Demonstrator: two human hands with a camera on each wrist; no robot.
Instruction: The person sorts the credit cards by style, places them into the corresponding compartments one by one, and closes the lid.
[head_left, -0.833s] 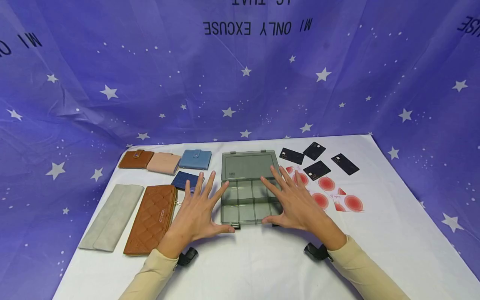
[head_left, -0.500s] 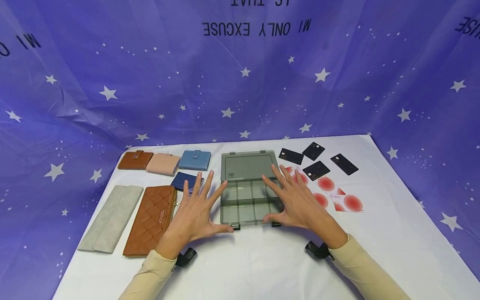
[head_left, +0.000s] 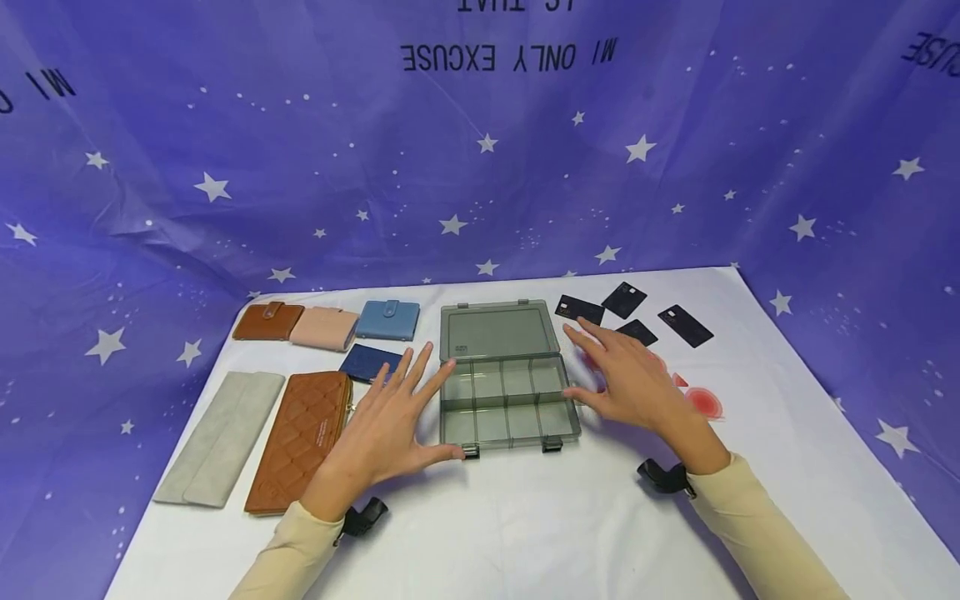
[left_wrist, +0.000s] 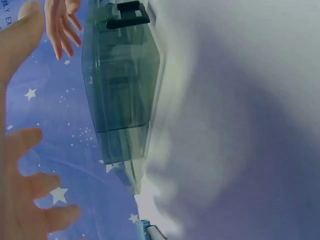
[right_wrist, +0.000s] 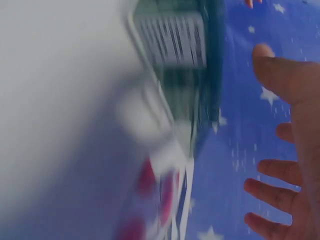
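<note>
Sorted by kind, nothing gripped

From my end, the starry curtain [head_left: 525, 192] fills the back and sides, and the white-covered table [head_left: 510, 533] stands before it. The clear grey box [head_left: 495, 423] sits mid-table, its lid [head_left: 497, 331] folded away from the person; that spot seems chosen so either hand can reach it.

I see the left hand [head_left: 384, 427] beside the box's left edge and the right hand [head_left: 633, 383] at its right, fingers well spread on the left, apart and slightly bent on the right. Neither has hold of anything. Overhead, the thumbs appear to meet the box, but each wrist view shows a gap.

Left of the box lie the long grey wallet [head_left: 221, 437] and quilted brown purse [head_left: 300, 442], with the smaller brown wallet [head_left: 268, 322], pink wallet [head_left: 324, 328], blue wallet [head_left: 388, 322] and navy holder [head_left: 369, 362] beyond. The black cards [head_left: 686, 326] and red-patterned cards [head_left: 703, 404] lie to the right; I'd judge them grouped by type.

The right hand hides some red-patterned cards from the head camera. Only the right wrist view gives me the barcode label [right_wrist: 173, 40] on the box; the left gives a closer dark latch [left_wrist: 127, 15].
</note>
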